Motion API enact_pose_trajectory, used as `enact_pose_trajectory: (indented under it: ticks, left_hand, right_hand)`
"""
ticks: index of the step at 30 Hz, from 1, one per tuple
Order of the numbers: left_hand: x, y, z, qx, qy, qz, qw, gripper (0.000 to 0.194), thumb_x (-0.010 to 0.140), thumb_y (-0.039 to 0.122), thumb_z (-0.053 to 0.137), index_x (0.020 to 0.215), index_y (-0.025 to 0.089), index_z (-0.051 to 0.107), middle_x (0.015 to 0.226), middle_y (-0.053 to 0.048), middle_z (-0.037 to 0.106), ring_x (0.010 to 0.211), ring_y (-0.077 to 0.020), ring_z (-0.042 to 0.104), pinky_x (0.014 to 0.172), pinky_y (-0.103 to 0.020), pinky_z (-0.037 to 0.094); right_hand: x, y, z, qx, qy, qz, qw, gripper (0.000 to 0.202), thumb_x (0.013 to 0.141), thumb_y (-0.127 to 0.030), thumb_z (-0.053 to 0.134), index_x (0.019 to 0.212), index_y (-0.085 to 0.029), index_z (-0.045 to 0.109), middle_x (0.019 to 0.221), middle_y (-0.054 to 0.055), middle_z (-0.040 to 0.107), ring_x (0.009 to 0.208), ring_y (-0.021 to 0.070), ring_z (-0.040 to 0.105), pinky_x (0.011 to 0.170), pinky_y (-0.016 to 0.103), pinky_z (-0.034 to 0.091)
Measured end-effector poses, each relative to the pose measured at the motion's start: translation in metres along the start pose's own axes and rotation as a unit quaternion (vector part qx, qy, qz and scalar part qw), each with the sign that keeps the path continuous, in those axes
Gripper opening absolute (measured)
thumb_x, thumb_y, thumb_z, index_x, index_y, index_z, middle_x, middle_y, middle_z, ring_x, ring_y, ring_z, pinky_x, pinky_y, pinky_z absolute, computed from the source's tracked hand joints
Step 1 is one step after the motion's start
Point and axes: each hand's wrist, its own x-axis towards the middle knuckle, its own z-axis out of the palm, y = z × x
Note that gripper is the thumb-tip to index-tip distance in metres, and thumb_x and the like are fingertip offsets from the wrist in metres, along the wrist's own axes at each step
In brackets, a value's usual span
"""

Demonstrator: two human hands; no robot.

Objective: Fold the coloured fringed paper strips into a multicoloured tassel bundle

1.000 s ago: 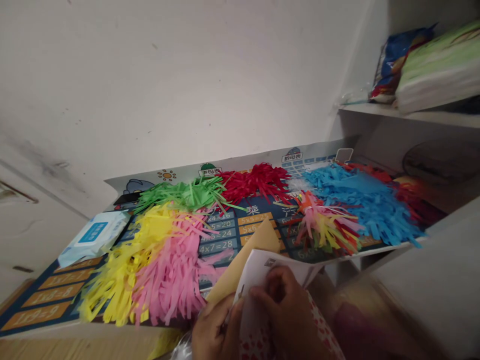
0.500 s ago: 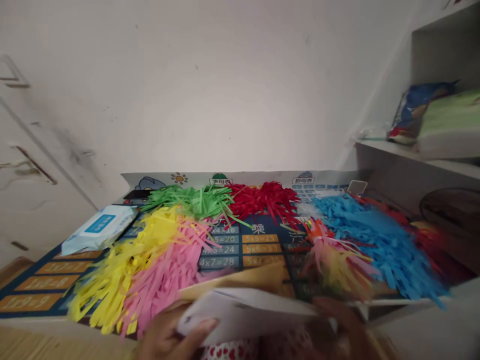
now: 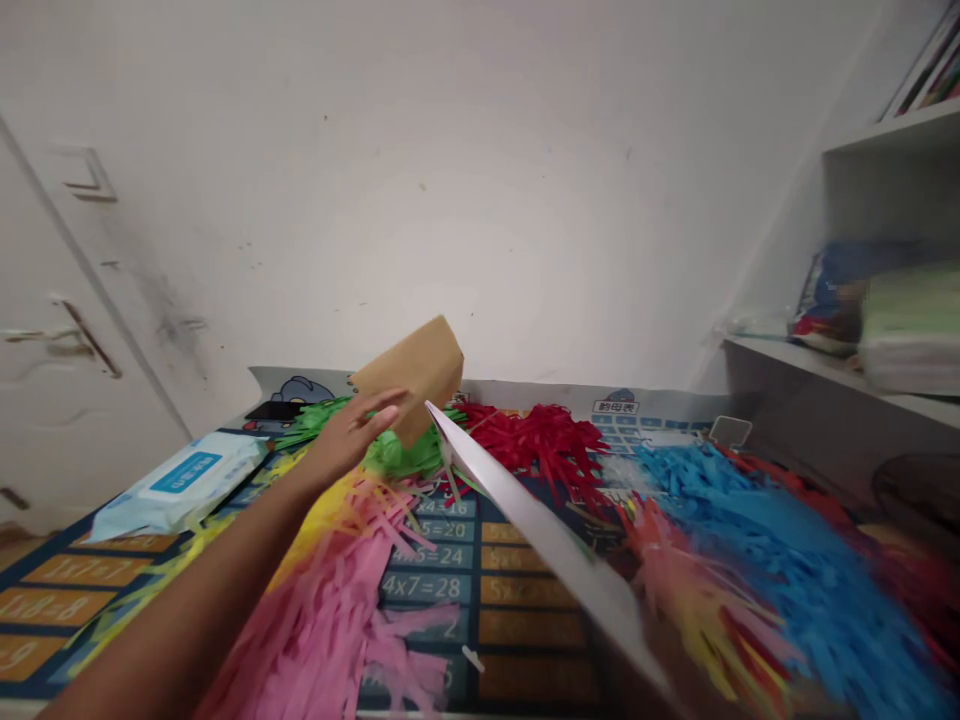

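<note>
My left hand (image 3: 361,425) reaches over the far left part of the table with its fingers stretched out, touching or just in front of a folded brown paper piece (image 3: 429,375). That piece stands tilted above the green paper fringe (image 3: 405,455). A white paper sheet (image 3: 536,520), seen nearly edge-on, slants from the middle down to the lower right. At its lower end my right hand (image 3: 671,645), dark and smeared by motion, grips it. Pink fringe (image 3: 330,620) lies under my left forearm, beside yellow fringe (image 3: 319,515).
Red fringe (image 3: 551,440) lies at the back. A multicoloured tassel (image 3: 712,610) and blue fringe (image 3: 795,570) are at the right. A wipes pack (image 3: 184,480) sits at the left on the printed mat (image 3: 435,585). Wall behind; shelf (image 3: 825,375) at right.
My left hand has left the white sheet and moved forward and up. The brown paper has moved from the near edge to the back. The white sheet has turned edge-on.
</note>
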Motion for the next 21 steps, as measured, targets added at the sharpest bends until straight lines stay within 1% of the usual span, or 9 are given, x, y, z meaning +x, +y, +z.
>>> enact_pose_trajectory:
  ticks: [2,4,5,7,9,10,12,15,21]
  left_hand:
    - [0.020,-0.006,0.006,0.051,-0.018,-0.035,0.998,0.061,0.086,0.061,0.039,0.114,0.014,0.067,0.122,-0.015,0.066,0.114,-0.0330,0.059,0.095,-0.046,0.047]
    - [0.007,-0.004,0.028,0.089,-0.001,-0.031,0.996,0.053,0.083,0.054,0.049,0.110,0.012,0.068,0.123,-0.019,0.064,0.118,-0.0399,0.056,0.096,-0.057,0.043]
    - [-0.011,-0.002,0.044,0.109,0.012,-0.006,0.994,0.046,0.081,0.047,0.055,0.111,0.015,0.068,0.131,-0.017,0.059,0.125,-0.0404,0.049,0.102,-0.059,0.037]
    - [-0.062,0.001,0.082,0.190,0.007,0.159,0.969,0.043,0.080,0.032,0.056,0.122,0.022,0.062,0.143,-0.014,0.049,0.130,-0.0371,0.045,0.105,-0.056,0.037]
    - [-0.114,0.003,0.119,0.216,-0.091,0.273,0.933,0.074,0.071,0.022,0.059,0.142,0.024,0.041,0.151,-0.010,0.040,0.136,-0.0337,0.039,0.107,-0.052,0.038]
    - [-0.134,0.003,0.134,0.210,-0.108,0.299,0.925,0.084,0.065,0.021,0.059,0.145,0.022,0.036,0.152,-0.011,0.038,0.136,-0.0346,0.038,0.107,-0.052,0.039]
    - [-0.159,0.004,0.155,0.215,-0.110,0.273,0.931,0.093,0.059,0.015,0.056,0.148,0.020,0.029,0.154,-0.012,0.033,0.138,-0.0364,0.034,0.107,-0.057,0.037]
    - [-0.163,0.003,0.165,0.206,-0.101,0.234,0.945,0.092,0.061,0.010,0.051,0.149,0.022,0.027,0.153,-0.012,0.034,0.138,-0.0373,0.034,0.103,-0.062,0.039]
    - [-0.155,0.000,0.163,0.162,-0.089,0.220,0.958,0.082,0.070,0.007,0.048,0.148,0.024,0.031,0.149,-0.010,0.042,0.139,-0.0341,0.035,0.103,-0.060,0.041]
  right_hand:
    - [0.002,-0.004,0.027,-0.027,-0.019,-0.087,0.996,0.020,0.089,-0.032,0.051,0.091,-0.031,0.071,0.093,0.004,0.074,0.096,0.0270,0.066,0.088,0.041,0.050]
    - [0.005,-0.010,0.054,-0.103,-0.001,-0.185,0.977,0.020,0.089,-0.027,0.050,0.093,-0.027,0.070,0.100,0.006,0.073,0.099,0.0269,0.064,0.088,0.042,0.047]
    - [0.006,-0.013,0.065,-0.140,0.015,-0.219,0.966,0.019,0.089,-0.025,0.049,0.093,-0.025,0.068,0.101,0.007,0.073,0.097,0.0268,0.063,0.086,0.041,0.046]
    - [0.012,-0.021,0.078,-0.174,0.032,-0.238,0.955,0.017,0.089,-0.027,0.050,0.089,-0.024,0.066,0.095,0.006,0.072,0.087,0.0250,0.063,0.077,0.038,0.044]
    - [0.018,-0.030,0.079,-0.174,0.013,-0.240,0.955,0.019,0.092,-0.030,0.048,0.088,-0.024,0.066,0.089,0.004,0.071,0.079,0.0226,0.061,0.073,0.036,0.041]
    - [0.021,-0.034,0.077,-0.175,0.004,-0.242,0.954,0.022,0.094,-0.029,0.045,0.090,-0.024,0.066,0.089,0.004,0.070,0.080,0.0221,0.060,0.072,0.035,0.040]
    - [0.026,-0.040,0.071,-0.180,-0.003,-0.251,0.951,0.030,0.099,-0.025,0.037,0.094,-0.021,0.066,0.093,0.004,0.071,0.085,0.0217,0.060,0.073,0.035,0.038]
    - [0.028,-0.040,0.066,-0.184,-0.023,-0.269,0.945,0.030,0.099,-0.026,0.038,0.095,-0.021,0.067,0.094,0.003,0.071,0.087,0.0208,0.059,0.071,0.034,0.038]
    - [0.007,-0.029,0.071,-0.174,-0.023,-0.287,0.942,0.021,0.095,-0.026,0.046,0.095,-0.023,0.067,0.100,0.002,0.072,0.093,0.0198,0.062,0.074,0.033,0.043]
